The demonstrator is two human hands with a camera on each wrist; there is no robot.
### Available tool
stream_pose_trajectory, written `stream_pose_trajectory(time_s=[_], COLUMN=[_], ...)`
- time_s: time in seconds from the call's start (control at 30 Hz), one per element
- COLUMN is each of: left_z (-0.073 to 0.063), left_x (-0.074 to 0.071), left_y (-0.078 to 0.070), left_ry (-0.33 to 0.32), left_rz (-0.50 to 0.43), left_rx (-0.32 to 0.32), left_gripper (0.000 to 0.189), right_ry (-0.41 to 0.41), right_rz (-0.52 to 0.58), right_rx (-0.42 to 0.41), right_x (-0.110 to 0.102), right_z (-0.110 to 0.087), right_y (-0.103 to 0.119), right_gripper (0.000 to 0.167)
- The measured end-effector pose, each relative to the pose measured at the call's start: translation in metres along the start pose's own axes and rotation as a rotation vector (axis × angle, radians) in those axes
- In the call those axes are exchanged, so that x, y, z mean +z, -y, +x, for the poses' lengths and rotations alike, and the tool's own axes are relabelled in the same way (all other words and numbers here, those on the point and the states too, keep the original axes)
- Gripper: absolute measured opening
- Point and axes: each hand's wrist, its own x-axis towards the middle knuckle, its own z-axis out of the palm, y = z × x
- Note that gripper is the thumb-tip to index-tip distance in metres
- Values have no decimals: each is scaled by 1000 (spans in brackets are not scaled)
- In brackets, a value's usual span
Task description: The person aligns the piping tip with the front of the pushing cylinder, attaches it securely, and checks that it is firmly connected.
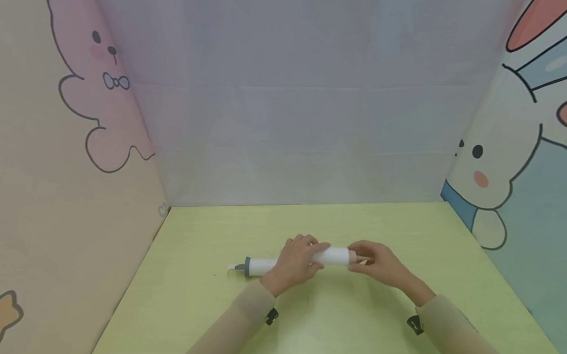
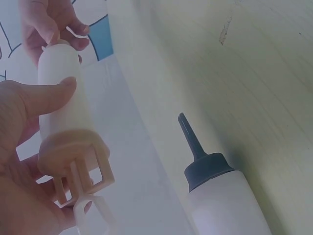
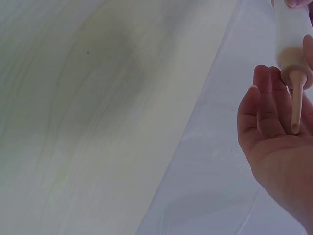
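Note:
My left hand (image 1: 296,261) grips the white barrel of a balloon pump (image 1: 336,256), thumb lying along the barrel in the left wrist view. That pump has a peach collar and frame handle (image 2: 73,152) at its near end there. My right hand (image 1: 379,262) holds the other end, fingertips curled at the peach collar around the thin nozzle (image 3: 297,105). Beside and below the left hand, a second white balloon pump (image 1: 262,266) lies on the table. Its dark grey nozzle (image 2: 193,139) points to the right side; the middle is hidden behind the left hand in the head view.
A pale yellow-green table (image 1: 356,321) spreads beneath both hands. White sheeting (image 1: 299,92) hangs at its back edge. Cartoon-printed panels stand on the left (image 1: 42,208) and right (image 1: 531,187). Small dark wrist mounts (image 1: 272,316) show at both sleeves.

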Motion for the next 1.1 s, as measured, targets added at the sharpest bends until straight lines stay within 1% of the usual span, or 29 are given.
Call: stream_pose_trajectory(time_s=[0.13, 0.23, 0.4, 0.6, 0.67, 0.8, 0.83, 0.9, 1.03, 1.1], left_z=[0, 0, 0, -1, 0, 3, 3, 4, 7, 9], left_x=[1, 2, 3, 6, 7, 9, 9, 10, 10, 10], left_y=[0, 1, 0, 0, 0, 0, 0, -1, -1, -1], left_ry=[11, 19, 51, 74, 76, 68, 66, 61, 60, 58], left_rz=[-13, -12, -14, -5, 5, 18, 19, 19, 12, 11], left_rx=[-1, 1, -4, 4, 7, 20, 23, 27, 30, 29], left_gripper=[50, 50, 50, 50, 50, 50, 49, 49, 49, 50], right_ry=[-7, -5, 30, 73, 81, 98, 100, 104, 98, 92], right_rz=[18, 18, 27, 43, 45, 26, 17, 2, -7, -2], right_rx=[-18, -3, 4, -5, 0, 5, 6, -2, -1, 2], right_x=[0, 0, -2, -2, -4, -8, -8, -10, -11, -13], right_z=[1, 1, 3, 4, 4, 2, 2, 3, 6, 7], right_y=[0, -1, -3, -6, -3, 20, 21, 19, -1, -2], right_gripper=[34, 31, 27, 29, 28, 25, 24, 25, 27, 29])
